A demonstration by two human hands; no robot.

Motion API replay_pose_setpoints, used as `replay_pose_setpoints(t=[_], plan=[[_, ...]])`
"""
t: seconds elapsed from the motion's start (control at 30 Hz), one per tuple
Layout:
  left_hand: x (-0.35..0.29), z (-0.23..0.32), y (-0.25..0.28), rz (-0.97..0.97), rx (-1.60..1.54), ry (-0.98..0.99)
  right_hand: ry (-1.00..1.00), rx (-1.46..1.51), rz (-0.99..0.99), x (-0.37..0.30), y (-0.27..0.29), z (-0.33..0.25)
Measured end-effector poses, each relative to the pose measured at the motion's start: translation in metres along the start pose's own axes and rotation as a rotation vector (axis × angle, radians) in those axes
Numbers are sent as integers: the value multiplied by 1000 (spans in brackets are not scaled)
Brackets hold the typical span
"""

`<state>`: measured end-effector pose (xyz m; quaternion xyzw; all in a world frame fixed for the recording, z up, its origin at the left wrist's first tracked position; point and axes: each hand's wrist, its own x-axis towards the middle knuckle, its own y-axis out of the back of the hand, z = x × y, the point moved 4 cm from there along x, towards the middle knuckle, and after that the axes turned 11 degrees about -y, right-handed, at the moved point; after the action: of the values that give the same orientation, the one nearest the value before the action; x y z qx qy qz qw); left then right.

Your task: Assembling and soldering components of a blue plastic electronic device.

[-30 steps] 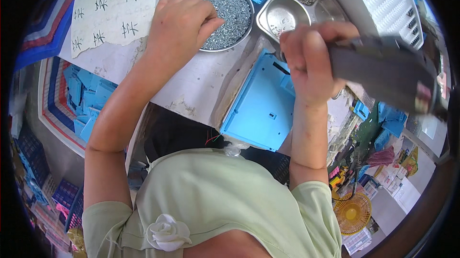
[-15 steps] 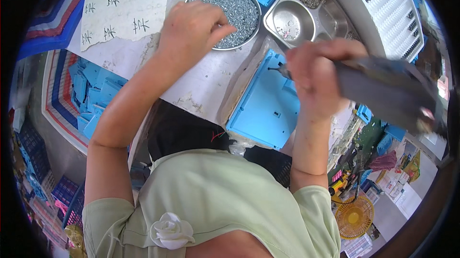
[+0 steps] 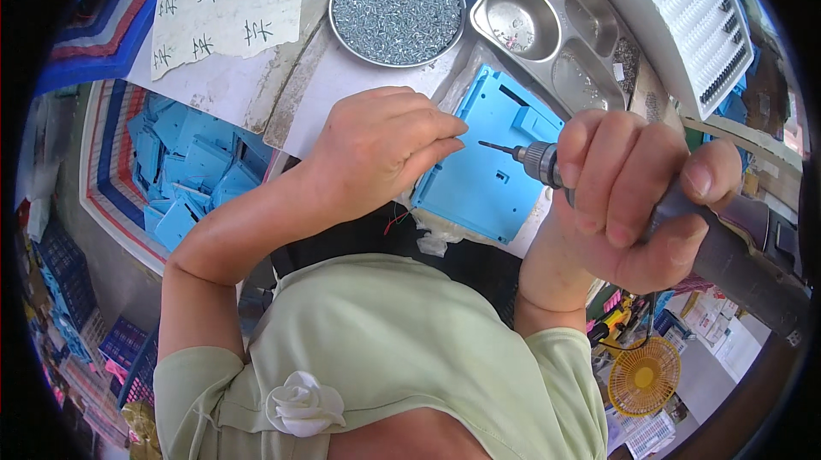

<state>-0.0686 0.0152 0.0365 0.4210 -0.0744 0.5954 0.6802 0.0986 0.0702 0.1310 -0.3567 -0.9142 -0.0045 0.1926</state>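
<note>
My right hand [image 3: 637, 195] is wrapped round a dark electric screwdriver [image 3: 740, 242]. Its thin bit points left, above a light-blue plastic panel [image 3: 475, 178] with slots and small holes. At the panel's left edge is my left hand [image 3: 385, 144], its thumb and fingertips pinched together. Whatever sits between those fingertips, if anything, is too small to see. Beyond the left hand stands a round metal dish [image 3: 398, 11] full of small silvery screws.
A steel compartment tray [image 3: 530, 28] with small metal parts stands beyond the panel. Right of it is a white rack [image 3: 697, 20] with rows of black pieces. A striped bag [image 3: 107, 169] at left holds several blue panels. A marked paper sheet [image 3: 231, 7] lies at far left.
My left hand has come from the screw dish toward me, to the panel's left edge. The right hand and screwdriver have shifted nearer me and right, and the bit has drawn back from the panel's far end.
</note>
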Motion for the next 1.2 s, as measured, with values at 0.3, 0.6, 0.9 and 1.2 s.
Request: replay_pose_setpoints(t=[0.3,0.6,0.9,1.2], plan=[[-4,16,-3,8,-119,83,-8,-45,12,-11,-11,-3],[-8,20,-5,8,-149,114,-13,7,24,-13,-15,-1],[-45,3,23,-9,-107,427,-97,-75,235,-24,-26,23],[-54,2,27,-71,-85,360,-233,-228,292,-20,-31,40]])
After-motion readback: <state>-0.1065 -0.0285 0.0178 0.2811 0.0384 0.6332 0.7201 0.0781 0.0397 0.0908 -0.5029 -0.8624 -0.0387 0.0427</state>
